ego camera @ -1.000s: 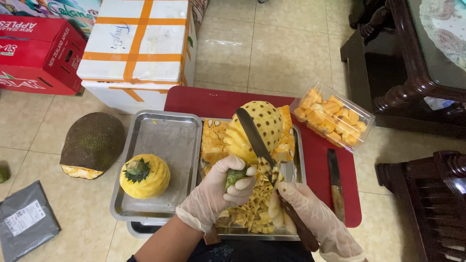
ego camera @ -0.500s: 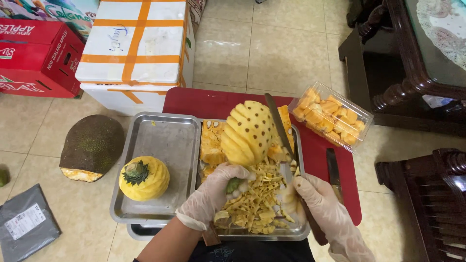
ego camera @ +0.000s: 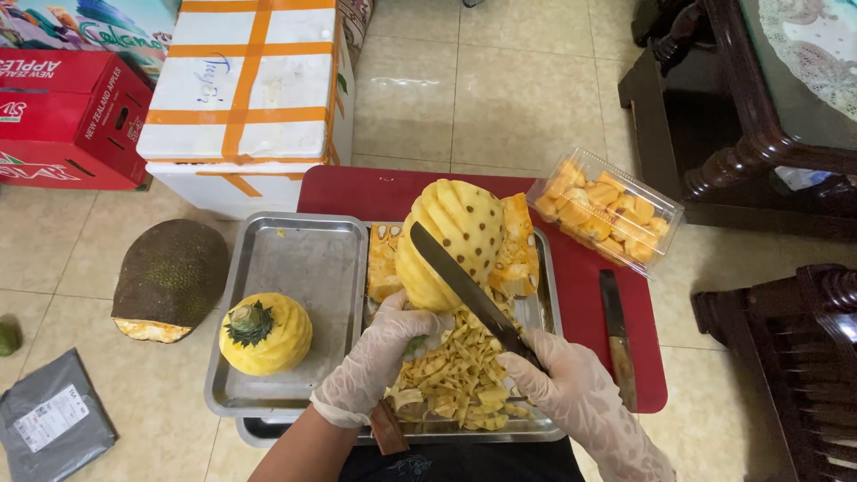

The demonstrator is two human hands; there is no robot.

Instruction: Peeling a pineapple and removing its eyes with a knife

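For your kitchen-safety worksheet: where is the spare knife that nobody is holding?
In the head view, the spare knife lies on the red cutting board, just right of the right metal tray and below the clear box of cut fruit.

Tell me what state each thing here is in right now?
Pineapple in left hand: peeled, held tilted over tray.
Knife in right hand: blade laid against it.
Second pineapple: peeled, crown on, resting in left tray.
Plastic box: open, full of fruit pieces.
Spare knife: lying unused.
Jackfruit: cut.
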